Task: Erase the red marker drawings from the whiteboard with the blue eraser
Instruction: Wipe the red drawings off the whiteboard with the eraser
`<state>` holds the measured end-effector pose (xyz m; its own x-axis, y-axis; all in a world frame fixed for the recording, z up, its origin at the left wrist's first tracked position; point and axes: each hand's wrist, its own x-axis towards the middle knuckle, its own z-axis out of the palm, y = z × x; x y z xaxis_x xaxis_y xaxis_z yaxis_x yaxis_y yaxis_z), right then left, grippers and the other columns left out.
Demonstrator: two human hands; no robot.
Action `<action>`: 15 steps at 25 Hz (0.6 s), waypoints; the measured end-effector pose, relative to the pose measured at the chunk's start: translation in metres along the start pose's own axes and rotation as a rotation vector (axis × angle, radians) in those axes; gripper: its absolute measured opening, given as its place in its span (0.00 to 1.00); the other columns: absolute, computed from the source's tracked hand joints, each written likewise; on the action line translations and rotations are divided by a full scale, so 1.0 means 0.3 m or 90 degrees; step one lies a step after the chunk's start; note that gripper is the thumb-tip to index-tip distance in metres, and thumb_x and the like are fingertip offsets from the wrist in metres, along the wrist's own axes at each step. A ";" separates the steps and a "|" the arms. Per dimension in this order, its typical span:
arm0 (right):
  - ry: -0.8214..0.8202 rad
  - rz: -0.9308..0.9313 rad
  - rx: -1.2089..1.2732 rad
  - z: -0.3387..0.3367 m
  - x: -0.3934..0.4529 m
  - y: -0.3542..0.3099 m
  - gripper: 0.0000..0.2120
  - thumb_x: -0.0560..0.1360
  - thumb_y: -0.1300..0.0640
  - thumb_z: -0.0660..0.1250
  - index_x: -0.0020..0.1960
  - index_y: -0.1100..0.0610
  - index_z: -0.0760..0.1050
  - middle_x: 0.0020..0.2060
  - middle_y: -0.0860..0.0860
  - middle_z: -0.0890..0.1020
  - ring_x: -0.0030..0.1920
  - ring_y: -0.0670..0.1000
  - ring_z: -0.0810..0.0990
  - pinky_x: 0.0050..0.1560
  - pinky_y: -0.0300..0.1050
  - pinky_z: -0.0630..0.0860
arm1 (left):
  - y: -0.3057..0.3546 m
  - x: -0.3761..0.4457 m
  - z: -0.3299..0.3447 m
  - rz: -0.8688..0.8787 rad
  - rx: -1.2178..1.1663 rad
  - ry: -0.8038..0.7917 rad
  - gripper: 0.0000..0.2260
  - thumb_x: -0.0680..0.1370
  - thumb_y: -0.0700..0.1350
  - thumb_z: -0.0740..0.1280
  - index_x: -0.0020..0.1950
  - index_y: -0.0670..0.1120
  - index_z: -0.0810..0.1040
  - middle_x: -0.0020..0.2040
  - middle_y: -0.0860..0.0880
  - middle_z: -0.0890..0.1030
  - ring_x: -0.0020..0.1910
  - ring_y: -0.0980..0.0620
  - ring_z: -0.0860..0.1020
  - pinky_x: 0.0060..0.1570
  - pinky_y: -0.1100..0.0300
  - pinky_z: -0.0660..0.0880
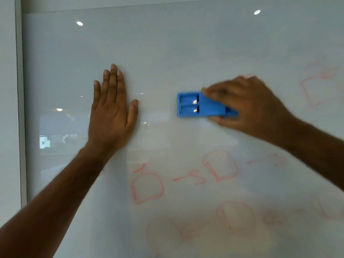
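Blurred right hand point(247, 107) over blue eraser's point(197, 105) end

The whiteboard point(186, 53) is a glossy pale sheet on the wall, with a grey frame point(20, 108) running down its left edge. Ceiling lights and a window show as reflections in its sheen. A left hand point(111, 116) lies flat against it, fingers point(113, 81) straight and pointing up. To the right, a blue eraser point(197, 105) lies lengthwise against the surface, gripped at its right end by the right hand point(245, 105), which is blurred. Red marker drawings point(147, 187) cover the lower and right parts: boxy rounded outlines and squiggles, some crisp, others faint and smeared. The upper left area carries no marks.
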<state>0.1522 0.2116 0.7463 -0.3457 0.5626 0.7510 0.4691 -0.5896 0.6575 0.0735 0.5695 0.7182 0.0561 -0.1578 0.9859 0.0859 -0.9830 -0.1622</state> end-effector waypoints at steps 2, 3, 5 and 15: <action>0.006 0.079 0.008 -0.007 0.064 0.043 0.29 0.78 0.43 0.70 0.76 0.52 0.72 0.65 0.51 0.80 0.56 0.59 0.77 0.53 0.56 0.73 | 0.004 -0.002 -0.002 0.000 0.000 0.000 0.33 0.89 0.54 0.49 0.89 0.37 0.47 0.90 0.40 0.48 0.90 0.42 0.46 0.88 0.44 0.44; 0.012 0.107 0.019 0.002 0.093 0.041 0.30 0.78 0.43 0.71 0.76 0.52 0.71 0.65 0.51 0.79 0.57 0.59 0.77 0.54 0.57 0.73 | 0.004 -0.001 -0.004 0.002 -0.001 0.001 0.33 0.89 0.54 0.49 0.89 0.37 0.48 0.90 0.40 0.48 0.90 0.42 0.46 0.89 0.44 0.44; 0.029 0.109 0.031 0.033 0.131 -0.015 0.30 0.77 0.42 0.70 0.76 0.53 0.72 0.65 0.51 0.80 0.58 0.59 0.77 0.54 0.56 0.73 | 0.002 -0.001 -0.004 0.005 0.001 0.004 0.32 0.89 0.54 0.49 0.89 0.37 0.48 0.90 0.40 0.48 0.90 0.42 0.46 0.89 0.44 0.44; 0.010 -0.161 -0.008 0.038 -0.040 -0.075 0.23 0.80 0.48 0.66 0.73 0.55 0.72 0.65 0.53 0.82 0.50 0.59 0.80 0.49 0.54 0.74 | 0.004 0.000 -0.005 -0.001 0.006 0.007 0.33 0.89 0.55 0.49 0.89 0.37 0.50 0.90 0.40 0.49 0.90 0.42 0.48 0.88 0.43 0.46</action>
<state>0.1551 0.2246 0.7217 -0.4629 0.6845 0.5632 0.3564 -0.4380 0.8253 0.0721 0.5681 0.7181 0.0458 -0.1579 0.9864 0.0958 -0.9822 -0.1616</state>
